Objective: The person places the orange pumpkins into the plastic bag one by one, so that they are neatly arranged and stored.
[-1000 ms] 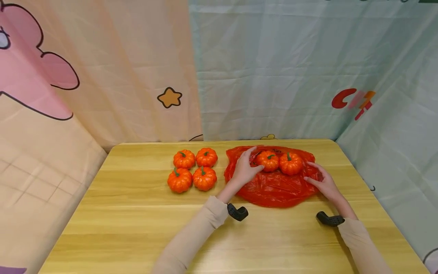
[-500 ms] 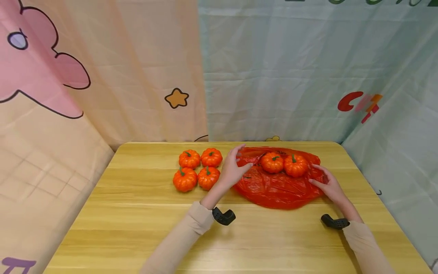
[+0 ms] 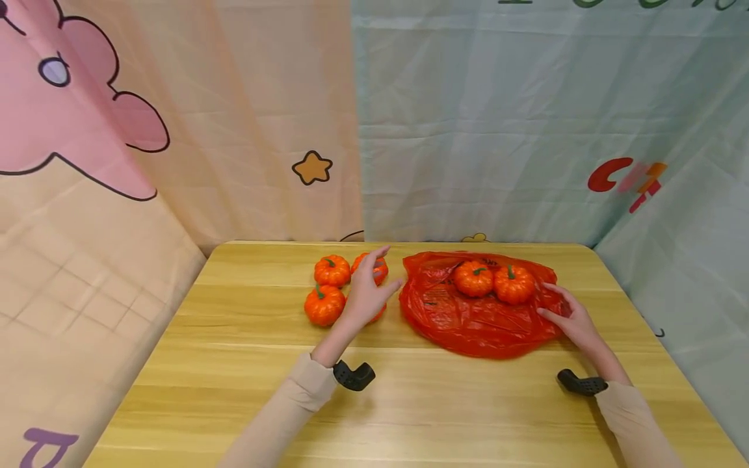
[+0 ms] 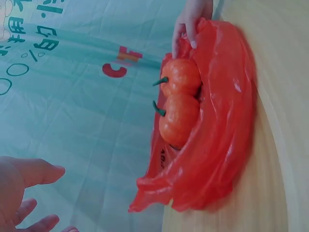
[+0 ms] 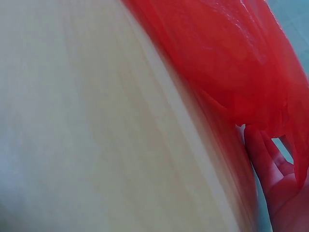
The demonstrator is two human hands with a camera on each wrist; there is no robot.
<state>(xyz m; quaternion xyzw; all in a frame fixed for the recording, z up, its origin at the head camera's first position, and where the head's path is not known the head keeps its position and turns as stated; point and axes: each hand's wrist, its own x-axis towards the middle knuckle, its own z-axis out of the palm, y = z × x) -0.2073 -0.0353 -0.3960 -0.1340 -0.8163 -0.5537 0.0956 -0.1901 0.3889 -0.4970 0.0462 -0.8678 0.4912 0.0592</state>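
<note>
A crumpled red plastic bag (image 3: 474, 331) lies on the right half of the table. Two small orange pumpkins with green stems, a left one (image 3: 474, 279) and a right one (image 3: 514, 286), sit side by side at its opening. My left hand (image 3: 364, 292), thumb and fingers spread, hovers at a group of several more pumpkins (image 3: 324, 307), hiding parts of two. Nothing shows in its grasp in the left wrist view. At the bag's right edge, my right hand (image 3: 576, 323) touches the plastic with thumb and fingers apart; the bag partly covers them in the right wrist view.
The wooden table (image 3: 433, 409) ends at a printed curtain (image 3: 497, 143) behind and at the sides. A black wrist device (image 3: 354, 376) sits on the left wrist, and another black device (image 3: 582, 382) on the right.
My left hand has moved left, away from the pumpkins on the bag, to the group at the left. The right hand stays at the bag's edge. The head view has shifted slightly.
</note>
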